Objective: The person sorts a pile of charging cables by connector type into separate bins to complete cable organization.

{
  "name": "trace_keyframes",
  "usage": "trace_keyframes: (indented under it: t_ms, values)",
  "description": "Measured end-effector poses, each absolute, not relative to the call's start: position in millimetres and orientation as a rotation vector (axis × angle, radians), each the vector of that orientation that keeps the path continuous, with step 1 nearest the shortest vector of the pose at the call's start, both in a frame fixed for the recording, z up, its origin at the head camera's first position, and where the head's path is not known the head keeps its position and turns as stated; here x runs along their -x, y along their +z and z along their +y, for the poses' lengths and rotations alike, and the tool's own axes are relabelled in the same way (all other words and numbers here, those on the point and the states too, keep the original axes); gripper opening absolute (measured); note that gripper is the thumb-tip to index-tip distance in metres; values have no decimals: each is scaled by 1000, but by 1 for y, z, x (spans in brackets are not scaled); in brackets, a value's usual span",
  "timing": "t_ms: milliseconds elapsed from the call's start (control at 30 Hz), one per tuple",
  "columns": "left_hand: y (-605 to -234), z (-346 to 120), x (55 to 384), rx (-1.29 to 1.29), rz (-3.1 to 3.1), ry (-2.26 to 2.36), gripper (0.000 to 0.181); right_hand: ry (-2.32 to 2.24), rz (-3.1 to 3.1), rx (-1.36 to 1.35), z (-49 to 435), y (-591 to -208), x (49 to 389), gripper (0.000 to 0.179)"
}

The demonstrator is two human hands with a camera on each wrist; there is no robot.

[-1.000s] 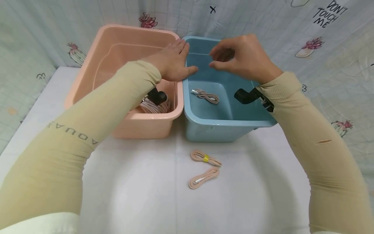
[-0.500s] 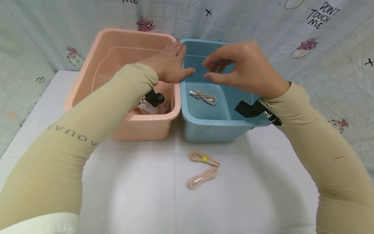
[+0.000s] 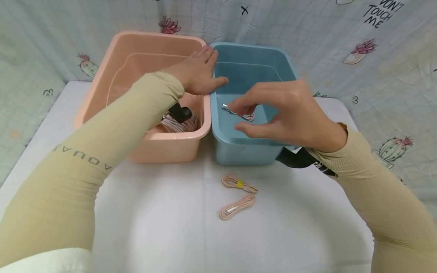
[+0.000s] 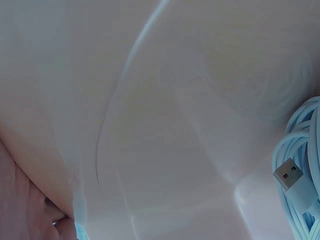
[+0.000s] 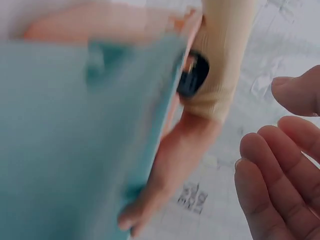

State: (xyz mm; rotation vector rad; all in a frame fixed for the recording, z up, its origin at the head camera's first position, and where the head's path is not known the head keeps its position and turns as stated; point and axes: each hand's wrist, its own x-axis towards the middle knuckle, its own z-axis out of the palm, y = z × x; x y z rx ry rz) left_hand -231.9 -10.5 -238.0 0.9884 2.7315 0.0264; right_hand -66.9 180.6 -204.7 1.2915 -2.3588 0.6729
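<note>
My left hand (image 3: 201, 74) lies flat over the adjoining rims of the peach bin (image 3: 167, 151) and the blue bin (image 3: 242, 153), fingers spread. In front of and above the blue bin hovers my right hand (image 3: 290, 113), with its thumb and curved fingers apart and nothing between them. A coiled cable (image 3: 250, 117) on the blue bin's floor is partly hidden behind the right fingertips. Inside the peach bin sits a larger cable bundle (image 3: 174, 126); the left wrist view shows its USB plug (image 4: 288, 173). The right wrist view shows the right hand's fingers (image 5: 280, 185) holding nothing.
Two coiled beige cables lie on the white table (image 3: 164, 220) before the bins: one with a yellow tie (image 3: 240, 184), the other (image 3: 237, 207) nearer me. A printed cloth (image 3: 307, 22) hangs behind. A black wrist camera (image 3: 295, 157) sits under the right wrist.
My right hand has moved from over the back of the blue bin toward me and down, its thumb and fingers spreading wider. The left hand stays on the rims.
</note>
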Motion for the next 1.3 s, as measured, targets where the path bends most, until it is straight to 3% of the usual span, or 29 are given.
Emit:
trace_keyframes:
  t_ms: [533, 867, 1300]
  values:
    - [-235, -14, 230, -976, 2726, 14, 89, 997, -2262, -1712, 161, -270, 16, 23]
    - [-238, -8, 231, -988, 2734, 22, 88, 1062, -2551, -1683, 175, -325, 14, 27]
    - [-238, -9, 234, -971, 2725, 8, 89, 899, -2747, -1611, 191, -362, 20, 28]
